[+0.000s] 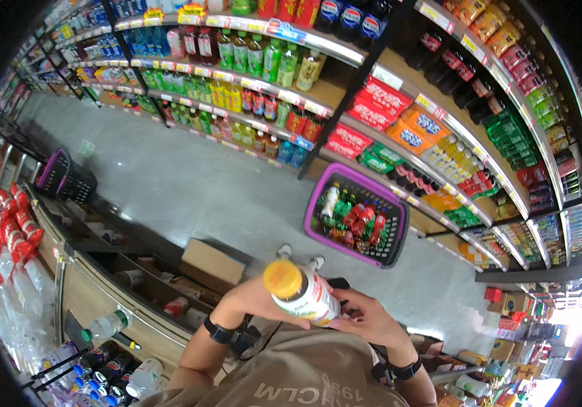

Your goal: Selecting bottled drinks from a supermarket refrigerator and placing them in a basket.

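Close in front of my chest is a bottle [313, 297] with a yellow cap and a white printed label, tilted with its cap toward the upper left. My left hand [254, 300] is closed round its left side, with most of the fingers hidden behind it. On the other side, my right hand [371, 319] grips the bottle by its lower part, fingertips against the label. Beyond my hands, a black basket with a purple rim [313, 203] sits on the floor, holding several drink bottles with red, green and white colouring.
Shelves [345, 51] packed with drinks run along the far side and curve down the right. A cardboard box [213, 261] lies by the wooden counter [84, 288] at left. A second basket [67, 178] stands farther left. Plastic-wrapped bottles [23, 278] fill the left edge.
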{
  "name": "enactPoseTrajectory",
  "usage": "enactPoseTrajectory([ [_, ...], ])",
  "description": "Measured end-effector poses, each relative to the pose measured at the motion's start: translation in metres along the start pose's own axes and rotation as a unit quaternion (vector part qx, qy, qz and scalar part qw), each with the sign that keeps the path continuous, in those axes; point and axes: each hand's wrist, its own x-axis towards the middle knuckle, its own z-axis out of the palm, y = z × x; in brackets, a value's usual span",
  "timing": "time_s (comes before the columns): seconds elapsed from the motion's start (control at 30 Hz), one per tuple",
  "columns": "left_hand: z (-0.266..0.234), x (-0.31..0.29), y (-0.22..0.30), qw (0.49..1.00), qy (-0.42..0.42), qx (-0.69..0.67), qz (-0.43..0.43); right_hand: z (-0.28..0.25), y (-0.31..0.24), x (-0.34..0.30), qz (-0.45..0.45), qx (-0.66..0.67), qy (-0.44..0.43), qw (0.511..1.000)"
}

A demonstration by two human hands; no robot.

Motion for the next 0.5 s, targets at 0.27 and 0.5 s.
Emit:
enactPoseTrajectory([
  [0.27,-0.001,0.01,-0.016,0.992,-0.012,0.122,0.004,-0.005,0.014,-0.001,0.023,-0.079,0.02,0.996],
  [0.5,0.004,0.025,-0.005,0.985,-0.051,0.163,0.008,-0.006,0.013,-0.009,-0.032,-0.105,0.055,0.992],
])
